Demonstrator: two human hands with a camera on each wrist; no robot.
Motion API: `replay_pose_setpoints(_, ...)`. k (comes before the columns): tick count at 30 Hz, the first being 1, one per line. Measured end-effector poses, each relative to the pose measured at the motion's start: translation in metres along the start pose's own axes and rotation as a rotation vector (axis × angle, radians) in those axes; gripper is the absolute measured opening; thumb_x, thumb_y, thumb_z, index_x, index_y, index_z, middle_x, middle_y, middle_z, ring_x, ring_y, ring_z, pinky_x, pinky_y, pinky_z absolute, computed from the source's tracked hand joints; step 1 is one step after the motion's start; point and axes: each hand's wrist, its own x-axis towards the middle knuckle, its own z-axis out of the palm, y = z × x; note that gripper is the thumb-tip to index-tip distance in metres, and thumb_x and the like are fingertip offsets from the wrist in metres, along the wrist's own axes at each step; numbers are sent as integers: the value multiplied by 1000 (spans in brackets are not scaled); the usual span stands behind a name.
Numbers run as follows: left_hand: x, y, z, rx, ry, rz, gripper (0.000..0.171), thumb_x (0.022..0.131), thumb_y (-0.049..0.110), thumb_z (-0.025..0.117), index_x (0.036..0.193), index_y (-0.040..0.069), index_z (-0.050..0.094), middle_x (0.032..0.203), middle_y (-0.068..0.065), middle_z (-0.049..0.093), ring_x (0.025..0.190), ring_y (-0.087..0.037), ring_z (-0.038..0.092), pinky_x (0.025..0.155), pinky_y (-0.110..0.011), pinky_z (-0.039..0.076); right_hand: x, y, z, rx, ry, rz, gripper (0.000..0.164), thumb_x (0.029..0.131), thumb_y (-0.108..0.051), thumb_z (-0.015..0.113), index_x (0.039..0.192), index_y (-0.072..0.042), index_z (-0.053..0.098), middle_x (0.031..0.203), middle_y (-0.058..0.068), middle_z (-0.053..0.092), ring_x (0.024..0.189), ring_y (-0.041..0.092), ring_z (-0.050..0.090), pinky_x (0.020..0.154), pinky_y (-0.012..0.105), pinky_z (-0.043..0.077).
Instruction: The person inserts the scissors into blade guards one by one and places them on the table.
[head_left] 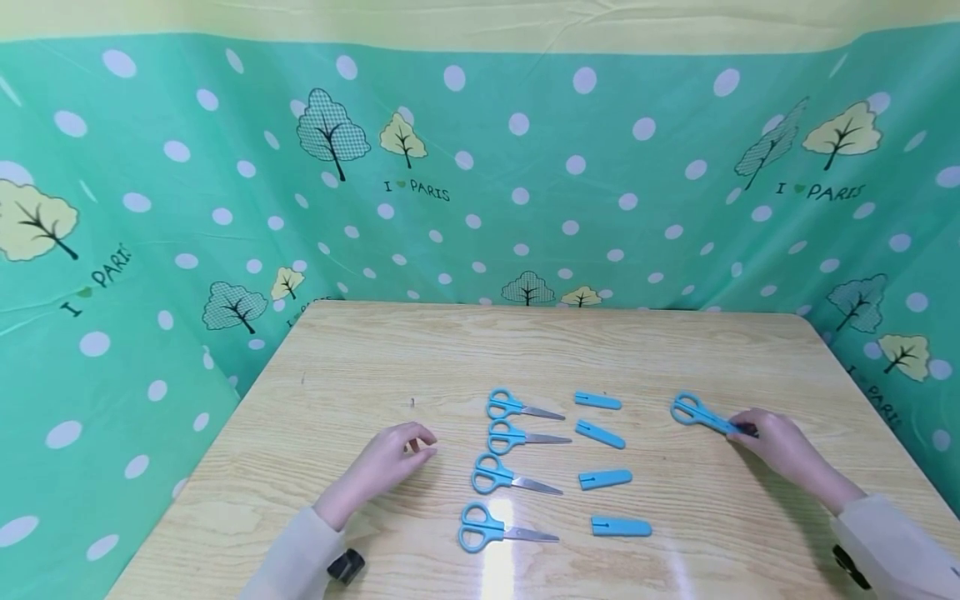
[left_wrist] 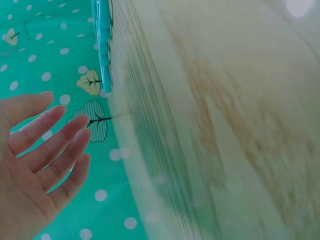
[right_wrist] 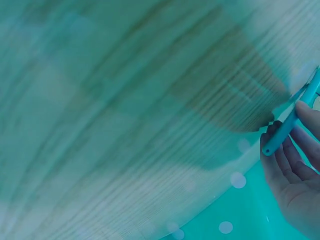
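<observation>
On the right side of the table, my right hand pinches a pair of blue-handled scissors by the blade end, between thumb and fingers. A blue blade cover is over the blades, and the finger loops point away to the left. My left hand hovers low over the table at left with fingers loosely bent and nothing in it. Nearest to it is a column of several uncovered scissors, including one pair with its blades pointing right.
Right of the scissors column lie several loose blue covers, one of them in the middle of the table. A green dotted cloth hangs around the back and sides. A small dark speck lies beyond the left hand.
</observation>
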Motion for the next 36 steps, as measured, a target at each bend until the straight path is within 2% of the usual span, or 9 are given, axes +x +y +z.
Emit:
replay_pose_setpoints(10, -3, -8, -1, -10, -14, -26, 11, 79, 14, 64, 90, 9, 64, 87, 1, 64, 71, -7, 55, 62, -21, 47, 1, 2, 2, -6, -2, 21, 15, 71, 4, 66, 83, 12, 61, 74, 13, 56, 65, 26, 56, 54, 36, 49)
replay_pose_setpoints(18, -1, -12, -2, -40, -41, -65, 13, 80, 14, 63, 91, 7, 64, 86, 1, 64, 72, -9, 55, 61, -21, 46, 2, -4, -4, 29, -47, 39, 24, 73, 0, 66, 91, 14, 59, 75, 12, 57, 67, 24, 56, 56, 35, 48)
replay_pose_setpoints(24, 7, -11, -2, -52, -39, -54, 12, 81, 14, 62, 91, 7, 64, 87, 1, 64, 73, -10, 55, 61, -20, 45, 7, -16, -10, 37, -31, 29, 28, 76, -4, 65, 97, 12, 59, 85, 19, 59, 76, 33, 56, 59, 41, 47)
replay_pose_setpoints(32, 25, -5, 1, -57, -70, -61, 13, 82, 15, 61, 93, 8, 63, 87, 1, 63, 75, -10, 55, 64, -20, 45, 17, -43, -6, 55, 11, -73, 26, 74, -3, 66, 95, 11, 61, 83, 17, 60, 76, 31, 57, 63, 41, 49)
replay_pose_setpoints(36, 34, 0, 4, -62, -81, -56, 13, 82, 15, 61, 93, 8, 63, 87, 1, 63, 76, -9, 55, 65, -22, 45, 23, -54, -1, 80, -3, -80, 24, 78, -6, 64, 97, 9, 61, 85, 15, 60, 80, 32, 58, 67, 43, 49)
